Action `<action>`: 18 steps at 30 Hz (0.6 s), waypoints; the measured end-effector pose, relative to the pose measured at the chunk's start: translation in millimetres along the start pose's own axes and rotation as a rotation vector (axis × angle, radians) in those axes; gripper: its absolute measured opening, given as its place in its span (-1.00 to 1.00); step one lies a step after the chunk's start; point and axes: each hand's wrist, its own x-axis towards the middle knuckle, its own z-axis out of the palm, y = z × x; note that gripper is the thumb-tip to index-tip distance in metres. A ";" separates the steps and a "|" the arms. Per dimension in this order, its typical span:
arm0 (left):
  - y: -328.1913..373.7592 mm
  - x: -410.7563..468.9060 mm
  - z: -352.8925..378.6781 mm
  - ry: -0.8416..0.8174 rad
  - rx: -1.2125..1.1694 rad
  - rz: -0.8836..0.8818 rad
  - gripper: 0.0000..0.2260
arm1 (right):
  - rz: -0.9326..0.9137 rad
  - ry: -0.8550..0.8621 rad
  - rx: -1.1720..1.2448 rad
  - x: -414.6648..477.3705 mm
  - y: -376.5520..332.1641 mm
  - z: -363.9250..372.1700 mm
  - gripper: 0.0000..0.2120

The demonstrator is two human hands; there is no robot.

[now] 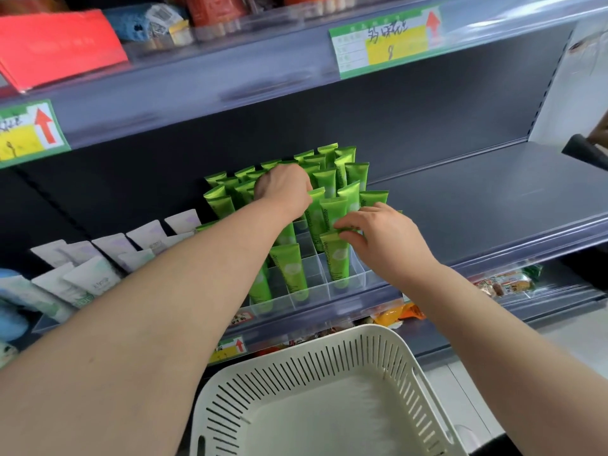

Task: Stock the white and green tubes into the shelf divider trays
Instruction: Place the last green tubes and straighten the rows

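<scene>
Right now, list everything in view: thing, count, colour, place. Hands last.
green tubes: over twenty, green, upright in the tray, mid shelf
white tubes: about ten, white, left of the green ones
tray: one, clear, with dividers, at the shelf front
basket: one, white, slotted, bottom centre
labels: at least three, green and yellow with red arrows, on shelf edges
red packet: one, top shelf, left
snack packets: several, orange and mixed, shelf below
left hand: among the back green tubes, fingers hidden
right hand: pinches the top of a front green tube
</scene>
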 end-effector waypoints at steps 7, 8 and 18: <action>-1.1 -7.1 -5.0 0.030 -0.131 0.035 -0.77 | 0.009 -0.018 0.035 1.6 2.2 -0.3 -0.80; 0.3 -9.4 -8.2 0.066 -0.174 0.060 -0.79 | 0.014 -0.016 0.038 1.4 2.2 0.0 -0.80; 18.6 -20.7 -11.5 -0.026 -0.064 0.161 -0.89 | 0.033 0.021 0.074 -1.4 -1.8 -0.9 -0.81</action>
